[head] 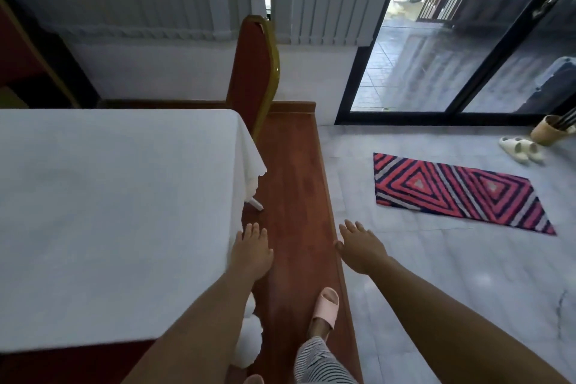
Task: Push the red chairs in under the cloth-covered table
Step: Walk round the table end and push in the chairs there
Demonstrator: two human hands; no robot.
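Beyond the far corner of the cloth-covered surface (109, 196), a red chair (254, 72) with a rigid gold frame, probably light, is best pushed by its backrest top; left hand (251, 251) and right hand (361, 248) are spread, grip released.

Plain white cloth over the rectangular table (109, 212), just left of the left-hand fingers (251, 229). Deep red upholstery in a gold-painted metal frame on the chair back (252, 72), well beyond them. Reddish-brown wooden floor strip (296, 196) below both hands. Red, navy and white diamond-striped rectangular mat (458, 193) right of the right-hand fingers (352, 229), on pale grey marbled tile (436, 274). Pale pink rubber slide sandal (325, 305); black-and-white striped trouser leg (318, 362).
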